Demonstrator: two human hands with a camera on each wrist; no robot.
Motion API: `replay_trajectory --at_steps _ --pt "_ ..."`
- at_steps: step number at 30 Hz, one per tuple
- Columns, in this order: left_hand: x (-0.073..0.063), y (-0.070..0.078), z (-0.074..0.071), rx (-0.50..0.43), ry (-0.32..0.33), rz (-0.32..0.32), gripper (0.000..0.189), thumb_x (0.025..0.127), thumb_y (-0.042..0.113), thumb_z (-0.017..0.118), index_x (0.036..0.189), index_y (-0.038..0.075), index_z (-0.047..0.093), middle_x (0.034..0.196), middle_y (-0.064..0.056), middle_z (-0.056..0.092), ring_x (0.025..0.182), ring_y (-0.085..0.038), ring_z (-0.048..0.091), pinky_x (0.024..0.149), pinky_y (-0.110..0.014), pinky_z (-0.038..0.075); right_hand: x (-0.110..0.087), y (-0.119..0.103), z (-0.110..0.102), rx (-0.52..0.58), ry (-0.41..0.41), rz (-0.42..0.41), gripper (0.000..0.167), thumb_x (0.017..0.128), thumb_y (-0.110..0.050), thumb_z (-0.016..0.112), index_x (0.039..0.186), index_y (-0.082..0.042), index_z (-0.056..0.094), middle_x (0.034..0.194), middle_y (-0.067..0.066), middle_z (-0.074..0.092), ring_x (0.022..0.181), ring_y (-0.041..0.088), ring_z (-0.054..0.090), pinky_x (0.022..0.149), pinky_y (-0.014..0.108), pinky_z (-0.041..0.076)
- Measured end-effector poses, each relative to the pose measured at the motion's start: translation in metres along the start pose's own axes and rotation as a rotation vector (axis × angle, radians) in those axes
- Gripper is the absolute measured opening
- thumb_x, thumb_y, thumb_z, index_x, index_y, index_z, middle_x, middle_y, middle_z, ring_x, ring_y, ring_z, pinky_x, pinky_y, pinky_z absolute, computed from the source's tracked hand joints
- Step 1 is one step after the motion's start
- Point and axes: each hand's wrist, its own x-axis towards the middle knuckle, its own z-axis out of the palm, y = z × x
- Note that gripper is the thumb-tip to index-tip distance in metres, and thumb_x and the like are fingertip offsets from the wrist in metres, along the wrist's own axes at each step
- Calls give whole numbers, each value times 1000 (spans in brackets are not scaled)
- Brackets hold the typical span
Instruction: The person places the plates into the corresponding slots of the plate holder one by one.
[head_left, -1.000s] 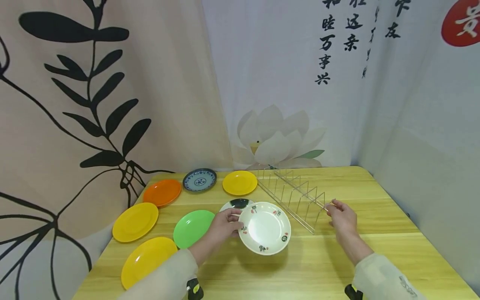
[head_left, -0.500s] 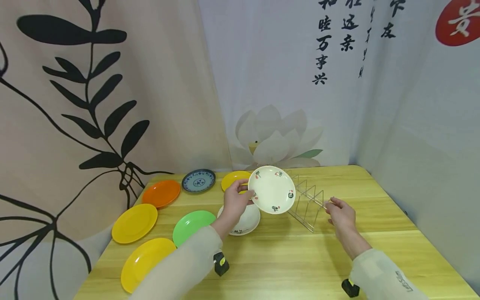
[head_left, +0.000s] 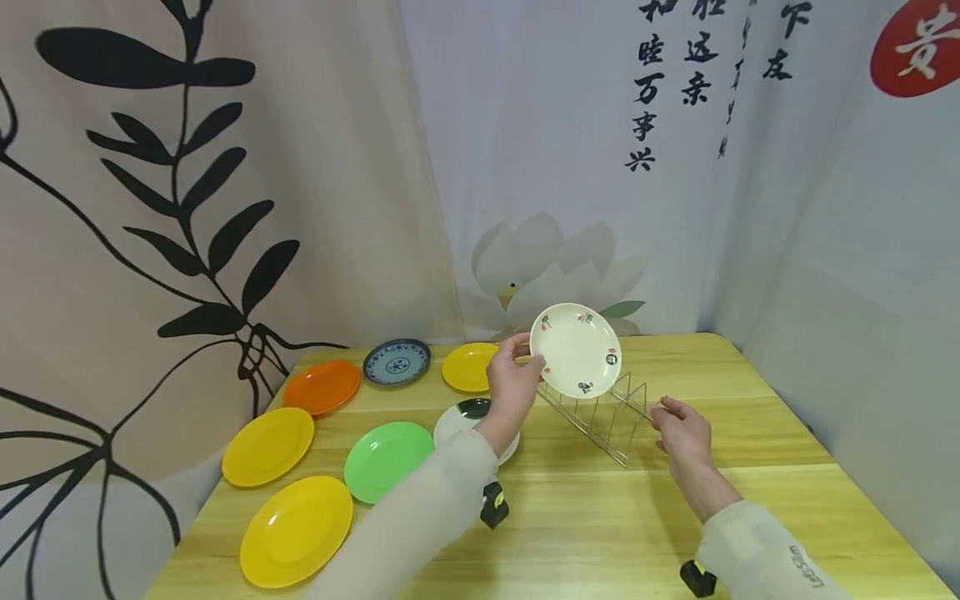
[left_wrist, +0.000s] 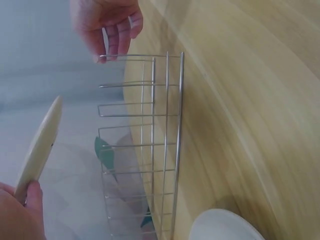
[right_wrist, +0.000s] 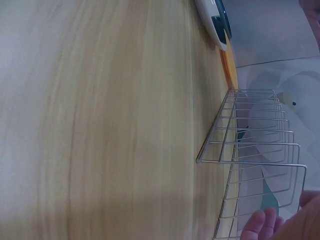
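Observation:
My left hand [head_left: 513, 379] pinches the rim of a white plate [head_left: 576, 350] with small red and black motifs, thumb on its face. The plate is raised and tilted above a wire plate rack [head_left: 583, 427], hiding the rack's far part in the head view. The left wrist view shows the plate [left_wrist: 40, 145] edge-on, apart from the rack's upright wires [left_wrist: 178, 145]. At the rack's near right end, my right hand [head_left: 682, 429] holds the end wire between thumb and fingers. In the right wrist view that hand [right_wrist: 300, 222] is partly cut off by the frame.
Left of the rack lies a white plate with a black patch [head_left: 453, 425]. Farther left are a green plate [head_left: 386, 458], yellow plates [head_left: 296, 533], an orange plate [head_left: 322, 387] and a blue patterned plate [head_left: 397, 363]. A printed curtain [head_left: 352, 167] hangs behind the wooden table [head_left: 600, 533].
My left hand has lifted the white plate up and to the right, from above the black-patched plate to above the rack. The right hand has stayed at the rack's end.

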Motion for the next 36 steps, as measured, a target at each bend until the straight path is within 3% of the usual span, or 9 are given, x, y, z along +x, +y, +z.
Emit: replay_trajectory --at_steps 8,16,25,36 --pt "20 -4 3 87 68 30 32 87 -4 65 118 4 66 101 -9 67 79 -21 68 67 -33 60 0 1 -1 2 -13 -7 57 101 -20 55 151 -2 34 143 17 44 114 23 48 93 42 46" --pt "57 -13 -14 147 153 105 32 87 -5 62 118 3 67 103 -12 68 91 -24 68 73 -31 59 -1 0 -2 31 -31 5 57 101 -19 55 150 -1 34 135 12 48 115 24 48 93 41 44" --pt "96 -20 -29 186 223 107 34 90 -3 62 123 5 67 109 -13 67 94 -25 68 75 -33 60 2 -1 -2 34 -25 6 55 101 -18 54 150 -1 34 138 14 44 115 24 47 91 39 44" --pt "119 -34 -31 192 241 89 33 95 1 59 128 5 63 116 -13 65 96 -25 68 77 -35 60 2 -1 -3 41 -29 14 56 101 -18 53 150 -1 33 141 16 43 117 27 46 96 43 43"
